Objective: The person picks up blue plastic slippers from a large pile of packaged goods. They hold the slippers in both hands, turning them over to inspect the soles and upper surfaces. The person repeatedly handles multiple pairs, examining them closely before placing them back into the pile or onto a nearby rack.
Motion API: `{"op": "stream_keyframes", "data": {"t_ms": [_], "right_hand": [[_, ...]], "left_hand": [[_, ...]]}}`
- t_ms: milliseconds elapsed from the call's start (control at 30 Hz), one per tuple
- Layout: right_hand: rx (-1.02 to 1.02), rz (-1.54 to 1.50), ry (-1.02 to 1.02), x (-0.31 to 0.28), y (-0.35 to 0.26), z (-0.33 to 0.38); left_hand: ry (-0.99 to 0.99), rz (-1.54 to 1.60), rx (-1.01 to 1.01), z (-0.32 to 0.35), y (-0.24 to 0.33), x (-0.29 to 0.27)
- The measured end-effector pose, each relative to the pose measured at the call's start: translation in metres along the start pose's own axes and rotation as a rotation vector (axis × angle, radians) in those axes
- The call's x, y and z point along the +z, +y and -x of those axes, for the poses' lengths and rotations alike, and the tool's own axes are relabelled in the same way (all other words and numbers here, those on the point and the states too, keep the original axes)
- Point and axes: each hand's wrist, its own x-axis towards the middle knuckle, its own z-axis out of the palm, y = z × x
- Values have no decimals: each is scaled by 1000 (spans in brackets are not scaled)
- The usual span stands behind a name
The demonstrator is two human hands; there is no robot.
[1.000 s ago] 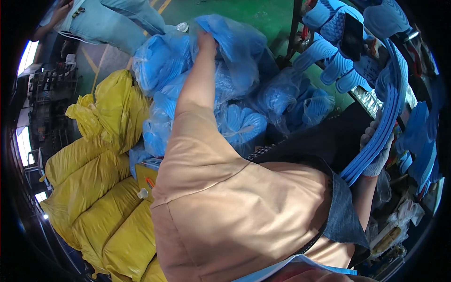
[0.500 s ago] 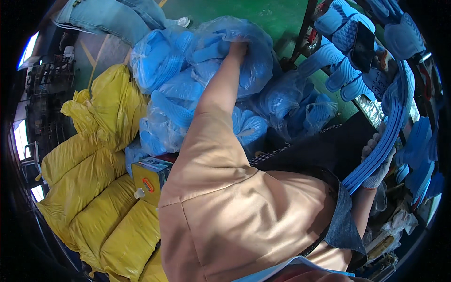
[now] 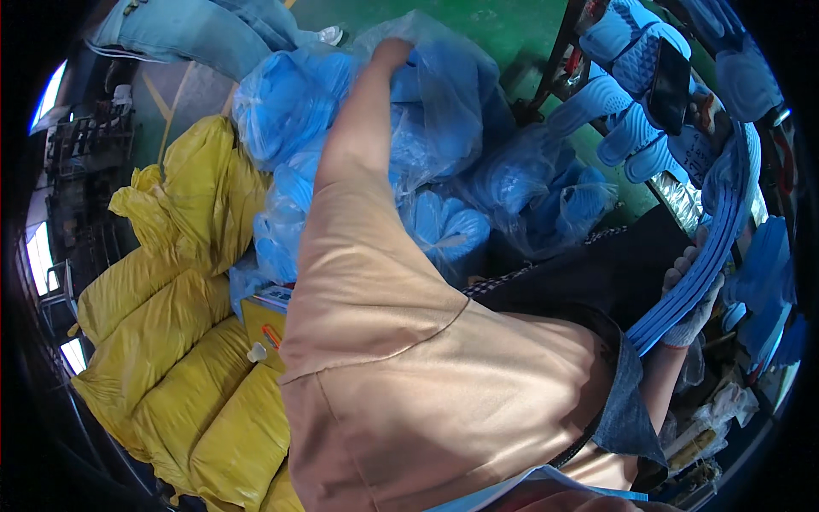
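Watching remotely through the head view, I see the left arm stretched far across the scene, its hand (image 3: 392,53) at the mouth of a clear plastic bag (image 3: 461,60) with blue soles inside. The fingertips are hidden, so I cannot tell whether they grip anything. At right, my view shows the gloved right hand (image 3: 695,317) bent near the body, fingers curled around a curved stack of blue soles (image 3: 688,290). More filled bags (image 3: 299,107) lie around the left arm. Yellow sacks (image 3: 196,341) are heaped at left, beside a yellow box (image 3: 260,320). The floor (image 3: 512,21) is green at the far side; a person in jeans (image 3: 192,34) is far left.
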Motion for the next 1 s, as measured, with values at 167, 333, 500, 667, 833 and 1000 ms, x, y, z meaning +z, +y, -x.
{"op": "stream_keyframes", "data": {"t_ms": [167,333,500,667,833,1000], "right_hand": [[-60,63,85,9,6,8],[-17,78,18,3,0,6],[-25,94,38,12,5,2],[-41,102,4,13,5,-1],[-25,84,-3,13,4,-2],[-60,68,1,0,4,8]], "left_hand": [[87,-157,-194,47,16,41],[97,141,-378,31,-35,65],[42,186,-437,10,-70,80],[130,640,-648,-16,-97,123],[233,734,-621,-26,-110,130],[203,1080,-720,-3,-44,90]]}}
